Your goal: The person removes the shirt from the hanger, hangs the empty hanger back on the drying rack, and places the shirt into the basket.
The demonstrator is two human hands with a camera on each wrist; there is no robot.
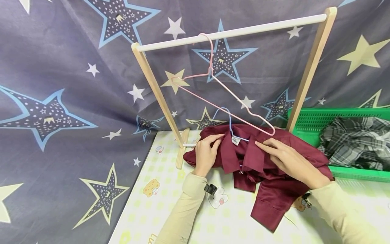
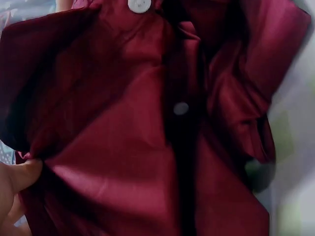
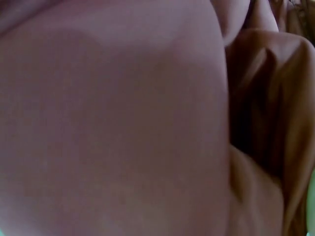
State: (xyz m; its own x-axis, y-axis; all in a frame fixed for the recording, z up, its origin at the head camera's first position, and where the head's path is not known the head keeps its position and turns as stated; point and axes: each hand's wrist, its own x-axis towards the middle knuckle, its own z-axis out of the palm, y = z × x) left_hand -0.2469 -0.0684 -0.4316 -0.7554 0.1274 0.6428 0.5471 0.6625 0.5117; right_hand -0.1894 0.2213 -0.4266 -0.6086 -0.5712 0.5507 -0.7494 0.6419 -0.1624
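Observation:
A maroon button-up shirt (image 1: 277, 200) lies bunched on the table beneath the rack, its collar facing me. Inside its neck sits a light-blue hanger (image 1: 230, 123), the hook rising above the collar and most of the frame hidden by cloth. My left hand (image 1: 207, 152) pinches the shirt beside the left collar flap; in the left wrist view its thumb (image 2: 27, 173) presses into the fabric near white buttons. At the right collar flap, my right hand (image 1: 286, 159) holds the cloth between its fingers. Only blurred shirt fabric (image 3: 118, 123) fills most of the right wrist view.
A wooden rack with a white bar (image 1: 243, 31) stands over the shirt. From the bar a pink hanger (image 1: 225, 88) dangles just above the collar. To the right, a green basket (image 1: 307, 117) holds a dark plaid garment (image 1: 356, 142). A star-patterned curtain (image 1: 76, 142) hangs behind.

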